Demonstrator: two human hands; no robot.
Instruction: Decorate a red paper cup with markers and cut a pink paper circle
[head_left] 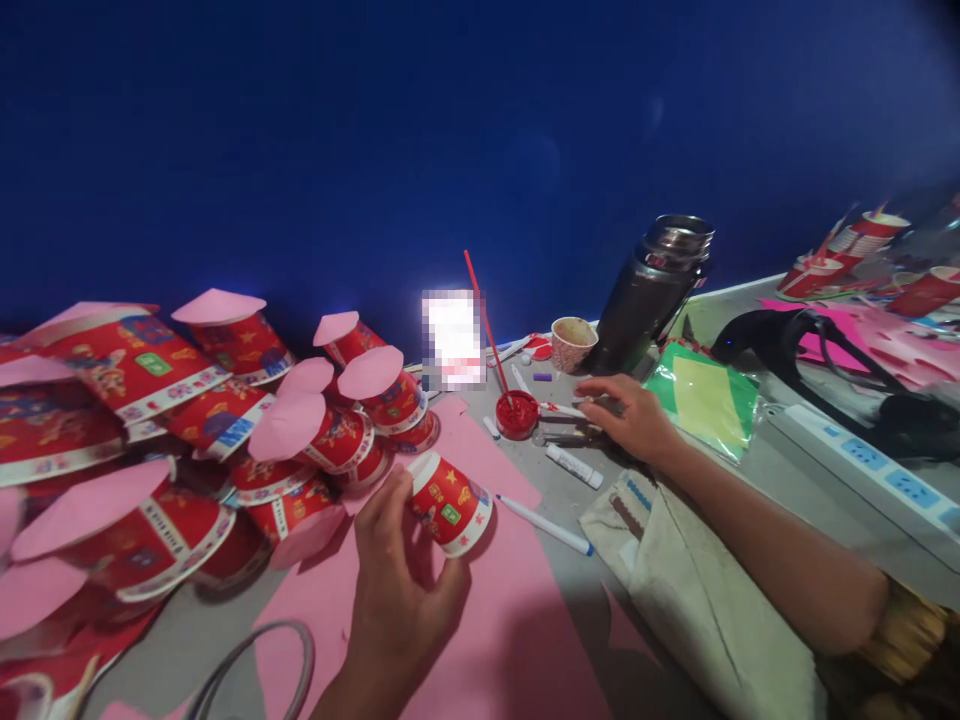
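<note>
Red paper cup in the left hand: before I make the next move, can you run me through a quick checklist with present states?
1. Red paper cup gripped by the left hand: ok, thumb and fingers are around it.
2. Pink cone on that cup: not ok, none shows on it.
3. Red pot open, with the red stick standing in it: ok.
4. Right hand firmly holding the white-and-red stick: cannot tell, fingers are at its end.
5. Pink paper clear of loose pens: not ok, the white pen overlaps its edge.
</note>
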